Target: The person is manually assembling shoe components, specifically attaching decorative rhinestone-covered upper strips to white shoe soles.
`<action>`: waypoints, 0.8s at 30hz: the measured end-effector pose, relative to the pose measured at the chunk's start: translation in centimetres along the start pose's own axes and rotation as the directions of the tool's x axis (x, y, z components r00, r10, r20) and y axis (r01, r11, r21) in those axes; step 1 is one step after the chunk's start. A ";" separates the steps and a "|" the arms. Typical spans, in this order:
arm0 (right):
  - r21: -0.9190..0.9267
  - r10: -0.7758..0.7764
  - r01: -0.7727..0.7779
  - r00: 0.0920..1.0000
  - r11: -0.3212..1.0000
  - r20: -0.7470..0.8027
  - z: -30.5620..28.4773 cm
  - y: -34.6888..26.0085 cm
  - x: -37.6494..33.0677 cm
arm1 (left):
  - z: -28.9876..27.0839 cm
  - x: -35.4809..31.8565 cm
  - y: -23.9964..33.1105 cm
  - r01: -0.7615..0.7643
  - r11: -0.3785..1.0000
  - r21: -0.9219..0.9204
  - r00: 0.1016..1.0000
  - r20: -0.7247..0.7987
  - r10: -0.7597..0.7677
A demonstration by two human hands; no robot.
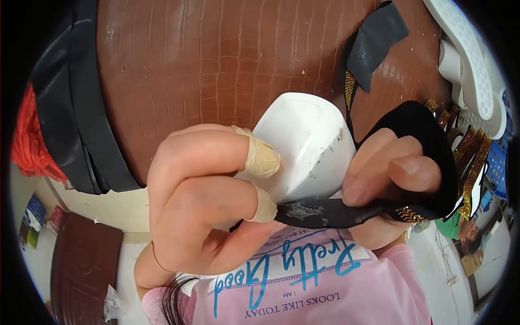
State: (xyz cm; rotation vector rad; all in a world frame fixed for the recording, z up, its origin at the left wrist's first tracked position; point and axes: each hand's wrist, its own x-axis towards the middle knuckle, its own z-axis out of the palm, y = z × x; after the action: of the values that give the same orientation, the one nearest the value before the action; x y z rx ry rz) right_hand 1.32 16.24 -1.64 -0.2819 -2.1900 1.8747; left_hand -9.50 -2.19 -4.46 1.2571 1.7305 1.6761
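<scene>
Far left: red bag (30,141) at the edge, partly hidden by a roll of black leather (76,103) lying on the bench. Beside it, a brown sheet (216,54) with a scale-embossed grain covers most of the upper field.

Left hand (200,200): closed around the white last (303,146), gripping it from the left side. Two fingers wear tan tape (262,157) at the tips; the taped tips press against the last's side and lower edge.

Last: centre, held up over the brown sheet, rounded end pointing up. Smudged grey along its lower edge.

Below the last: a black strip (325,212), smeared with grey, runs from the left hand's lower taped finger across to the right hand. It lies against the last's lower edge.

Right hand (390,179): clenched, pinching the black upper (428,146) together with the strip; thumb on top. The upper wraps over the fingers and carries gold stud trim (409,215).

Upper right: loose black piece (374,43) on the sheet; white sole (471,59) near the edge. Bottom: pink shirt (325,287).
</scene>
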 end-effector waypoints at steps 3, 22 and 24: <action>0.001 0.008 -0.008 1.000 1.000 0.000 0.0 0.1 0.0 | 0.7 -0.2 0.6 0.181 0.974 -0.133 0.980 -0.061 -0.191; 0.013 0.202 -0.202 0.976 0.979 -0.076 0.0 -0.8 1.0 | 2.1 1.9 2.1 0.552 0.653 -0.519 0.756 -0.020 -0.654; 0.064 0.223 -0.217 0.966 0.974 -0.128 0.3 -0.8 1.0 | 2.3 2.1 2.2 0.582 0.605 -0.543 0.721 0.001 -0.693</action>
State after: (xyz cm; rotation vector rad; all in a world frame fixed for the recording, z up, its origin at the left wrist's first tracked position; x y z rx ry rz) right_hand 0.26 16.16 -0.82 -0.6468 -2.0925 1.9551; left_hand -8.02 0.52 -2.19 0.1484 1.4293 1.6572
